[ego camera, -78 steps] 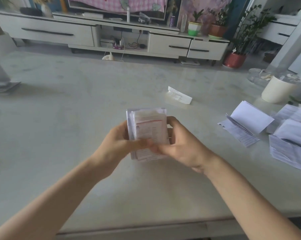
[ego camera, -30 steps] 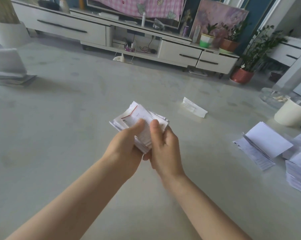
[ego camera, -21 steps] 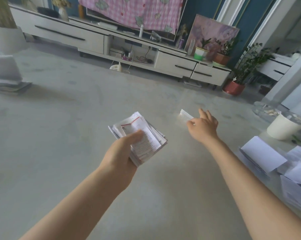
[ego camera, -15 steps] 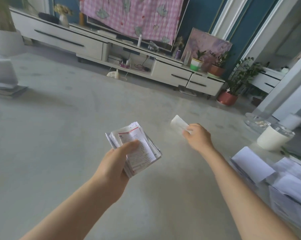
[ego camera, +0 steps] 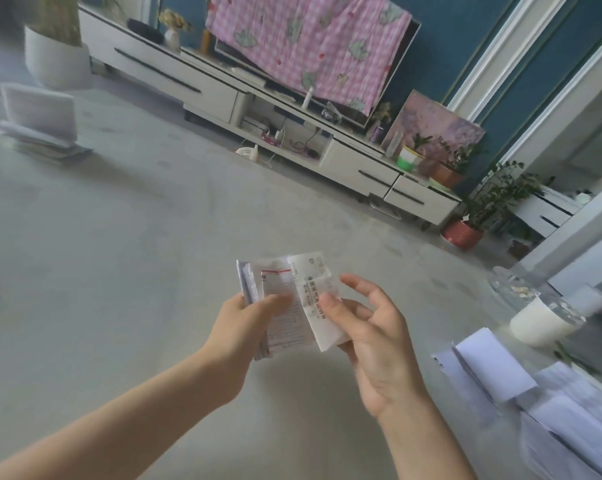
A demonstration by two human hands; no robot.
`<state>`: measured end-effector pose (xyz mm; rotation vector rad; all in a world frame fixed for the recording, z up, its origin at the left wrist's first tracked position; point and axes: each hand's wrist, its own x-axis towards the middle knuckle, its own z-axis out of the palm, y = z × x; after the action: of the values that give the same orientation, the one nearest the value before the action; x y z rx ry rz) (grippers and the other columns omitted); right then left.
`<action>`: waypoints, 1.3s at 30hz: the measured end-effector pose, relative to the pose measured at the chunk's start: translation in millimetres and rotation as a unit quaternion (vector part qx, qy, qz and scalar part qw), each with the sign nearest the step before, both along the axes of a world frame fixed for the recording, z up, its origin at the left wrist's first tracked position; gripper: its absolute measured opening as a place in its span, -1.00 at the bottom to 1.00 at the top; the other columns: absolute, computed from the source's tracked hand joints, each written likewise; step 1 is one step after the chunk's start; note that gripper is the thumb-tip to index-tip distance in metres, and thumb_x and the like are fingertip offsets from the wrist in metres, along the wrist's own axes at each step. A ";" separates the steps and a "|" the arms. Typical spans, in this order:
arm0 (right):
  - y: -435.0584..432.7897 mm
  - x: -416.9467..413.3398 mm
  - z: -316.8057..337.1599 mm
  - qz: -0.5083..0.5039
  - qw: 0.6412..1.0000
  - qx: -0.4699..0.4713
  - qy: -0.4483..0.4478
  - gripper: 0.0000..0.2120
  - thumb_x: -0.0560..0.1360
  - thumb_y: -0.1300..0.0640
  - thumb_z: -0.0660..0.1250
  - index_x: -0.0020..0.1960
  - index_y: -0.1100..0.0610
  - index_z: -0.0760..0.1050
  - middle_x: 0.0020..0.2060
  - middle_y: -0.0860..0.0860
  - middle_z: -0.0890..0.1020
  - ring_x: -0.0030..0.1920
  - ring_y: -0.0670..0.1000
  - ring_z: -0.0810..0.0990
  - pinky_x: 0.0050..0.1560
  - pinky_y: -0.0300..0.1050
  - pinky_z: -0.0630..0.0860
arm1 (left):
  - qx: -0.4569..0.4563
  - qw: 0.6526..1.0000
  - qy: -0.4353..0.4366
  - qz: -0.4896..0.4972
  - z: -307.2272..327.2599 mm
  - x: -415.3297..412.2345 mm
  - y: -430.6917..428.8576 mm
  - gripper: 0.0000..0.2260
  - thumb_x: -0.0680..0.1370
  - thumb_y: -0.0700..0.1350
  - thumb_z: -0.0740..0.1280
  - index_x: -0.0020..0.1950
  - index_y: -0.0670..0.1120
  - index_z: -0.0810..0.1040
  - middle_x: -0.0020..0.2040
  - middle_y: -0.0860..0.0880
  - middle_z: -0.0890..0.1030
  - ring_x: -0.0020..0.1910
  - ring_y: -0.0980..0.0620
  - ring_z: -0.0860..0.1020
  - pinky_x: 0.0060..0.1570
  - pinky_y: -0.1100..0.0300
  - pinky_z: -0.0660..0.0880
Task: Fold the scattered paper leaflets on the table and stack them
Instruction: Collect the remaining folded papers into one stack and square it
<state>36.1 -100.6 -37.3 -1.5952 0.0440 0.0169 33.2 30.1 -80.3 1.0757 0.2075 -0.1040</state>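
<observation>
Now that the right hand (ego camera: 372, 336) has come back from its far reach across the pale grey stone table (ego camera: 119, 271), the narrow folded white paper leaflet (ego camera: 322, 306) it picked up there sits against the right edge of the thick bundle of folded white printed leaflets (ego camera: 278, 313). Its thumb pinches the narrow leaflet against the lower fingers, while the upper fingers splay loosely behind. The left hand (ego camera: 239, 327) grips the bundle, thumb across its front, fingers curled behind. One more piece looks about to join the stack. Loose unfolded white sheets (ego camera: 493, 368) lie near right, beside a white cup (ego camera: 538, 323), not yet folded.
</observation>
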 end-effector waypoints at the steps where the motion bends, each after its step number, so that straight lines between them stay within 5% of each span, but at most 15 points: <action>1: 3.9 -4.0 -3.2 -0.001 1.000 -0.012 -0.015 -0.67 0.38 0.23 0.45 0.08 0.03 0.47 -0.22 0.12 0.69 -0.24 -0.02 0.63 -0.18 -0.19 0.51 | 0.000 1.000 -0.003 -0.010 -0.6 0.1 -0.2 -0.87 0.52 -0.20 0.29 -0.05 -0.06 0.64 -0.15 -0.06 0.71 -0.19 -0.01 0.68 -0.14 0.10 0.60; 5: 19.5 -14.2 -20.7 -0.044 0.986 -0.123 -0.104 -0.87 0.43 0.15 0.42 -0.06 0.05 0.50 -0.33 0.03 0.68 -0.32 -0.08 0.63 -0.29 -0.29 0.48 | -0.018 0.999 -0.011 -0.030 -0.1 -0.8 -1.3 -0.81 0.50 -0.20 0.25 0.01 -0.11 0.64 -0.03 -0.17 0.68 -0.06 -0.13 0.66 -0.10 0.03 0.58; 9: 27.2 -17.6 -33.0 -0.068 0.968 -0.197 -0.142 -0.86 0.44 0.15 0.42 -0.17 0.00 0.46 -0.41 -0.06 0.60 -0.43 -0.18 0.54 -0.40 -0.42 0.38 | -0.085 0.996 -0.001 -0.029 -2.0 -3.8 -3.6 -0.72 0.52 -0.14 0.13 -0.11 -0.11 0.65 -0.12 -0.17 0.69 -0.19 -0.09 0.66 -0.07 0.05 0.53; 11: 27.5 -18.6 -38.3 -0.068 0.963 -0.215 -0.147 -0.83 0.46 0.16 0.39 -0.18 -0.02 0.42 -0.40 -0.09 0.58 -0.40 -0.20 0.54 -0.41 -0.43 0.37 | -0.110 0.993 -0.016 -0.036 -2.8 -4.7 -3.4 -0.64 0.57 0.05 0.10 -0.08 -0.06 0.65 -0.08 -0.14 0.69 -0.13 -0.08 0.66 -0.01 0.04 0.50; 13: 27.6 -18.3 -41.6 -0.071 0.960 -0.225 -0.151 -0.83 0.48 0.17 0.37 -0.17 -0.03 0.40 -0.39 -0.08 0.58 -0.38 -0.21 0.54 -0.40 -0.43 0.37 | -0.065 0.996 -0.039 -0.050 -4.8 -6.8 -5.0 -0.63 0.51 0.17 0.18 0.02 -0.05 0.63 -0.04 -0.13 0.69 -0.05 -0.08 0.66 0.04 0.03 0.51; 15: 27.0 -18.2 -45.1 -0.067 0.959 -0.235 -0.142 -0.85 0.50 0.15 0.34 -0.15 -0.02 0.39 -0.37 -0.07 0.58 -0.37 -0.19 0.55 -0.41 -0.41 0.37 | -0.001 0.998 -0.049 -0.027 -8.5 -7.5 -8.3 -0.82 0.50 -0.04 0.32 0.02 -0.09 0.61 -0.04 -0.13 0.69 -0.07 -0.05 0.66 -0.02 0.06 0.55; 17: 27.1 -19.2 -49.4 -0.053 0.952 -0.271 -0.134 -0.87 0.51 0.07 0.32 -0.13 -0.02 0.36 -0.30 -0.10 0.59 -0.30 -0.17 0.57 -0.32 -0.34 0.43 | 0.034 0.998 -0.043 0.012 -13.3 -6.7 -10.4 -0.92 0.52 -0.19 0.34 -0.03 -0.09 0.61 -0.12 -0.09 0.70 -0.17 0.02 0.66 -0.21 0.18 0.56; 20: 14.6 -10.2 -50.9 -0.089 0.880 -0.412 -0.221 -0.67 0.43 0.02 0.42 0.12 0.01 0.38 0.00 -0.11 0.48 0.04 -0.09 0.47 0.05 -0.20 0.42 | 0.057 0.996 -0.062 0.031 -14.9 -4.0 -8.1 -0.91 0.51 -0.23 0.35 -0.12 -0.06 0.61 -0.28 0.02 0.68 -0.32 0.11 0.63 -0.40 0.30 0.49; 22: 3.8 -4.0 -46.2 -0.026 0.908 -0.375 -0.184 -0.43 0.43 0.06 0.43 0.35 0.04 0.25 0.21 -0.09 0.40 0.21 -0.14 0.40 0.21 -0.22 0.38 | 0.093 0.990 -0.104 0.020 -12.1 -4.4 -6.1 -0.88 0.49 -0.26 0.37 -0.16 -0.05 0.62 -0.32 0.06 0.68 -0.32 0.14 0.63 -0.37 0.34 0.50; 25: 0.3 -4.7 -45.6 0.134 0.963 -0.214 -0.095 -0.58 0.52 0.23 0.30 0.29 0.09 0.20 0.16 0.02 0.52 0.12 -0.22 0.53 0.09 -0.34 0.46 | 0.146 0.972 -0.184 -0.010 -10.5 -8.3 -9.2 -0.76 0.46 -0.36 0.35 -0.14 -0.01 0.61 -0.27 0.12 0.69 -0.24 0.19 0.64 -0.24 0.37 0.53; 28: 2.3 -5.8 -67.3 0.161 0.968 -0.160 -0.111 -0.52 0.51 -0.01 0.18 0.30 0.24 0.19 0.19 0.11 0.53 0.20 -0.05 0.53 0.22 -0.18 0.45 | 0.152 0.962 -0.224 -0.043 -12.6 -11.6 -11.5 -0.82 0.45 -0.22 0.40 -0.09 0.07 0.61 -0.18 0.17 0.69 -0.14 0.23 0.63 -0.20 0.37 0.52; 33: -5.2 -6.1 -74.2 0.136 0.961 -0.212 -0.117 -0.72 0.53 0.12 0.19 0.19 0.15 0.26 0.12 0.05 0.56 0.15 -0.03 0.55 0.20 0.03 0.49 | 0.236 0.945 -0.220 -0.049 -20.9 -10.9 -9.8 -0.88 0.37 0.00 0.41 -0.15 0.21 0.64 -0.16 0.14 0.69 -0.12 0.19 0.64 -0.12 0.29 0.56; 37: -34.9 0.3 -46.2 0.164 0.950 -0.253 -0.082 -0.62 0.42 0.18 0.44 0.17 0.09 0.39 0.08 -0.08 0.58 0.11 -0.17 0.54 0.17 -0.23 0.46 | 0.327 0.920 -0.216 0.004 -19.4 -15.9 -15.0 -0.90 0.43 -0.09 0.46 -0.27 0.09 0.63 -0.32 0.24 0.65 -0.33 0.31 0.57 -0.27 0.34 0.51; 39: -66.3 6.5 -30.4 0.076 0.946 -0.290 -0.125 -0.66 0.40 0.21 0.47 0.11 0.03 0.46 0.08 -0.11 0.53 0.14 -0.15 0.50 0.22 -0.24 0.40 | 0.318 0.926 -0.204 0.009 -13.9 -21.2 -22.5 -0.78 0.46 -0.20 0.42 -0.35 0.05 0.58 -0.44 0.24 0.60 -0.45 0.36 0.51 -0.43 0.45 0.42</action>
<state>42.6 -166.9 -67.7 -2.1751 -0.2978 -0.0847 12.1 7.6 -94.1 1.7138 -0.1411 0.2217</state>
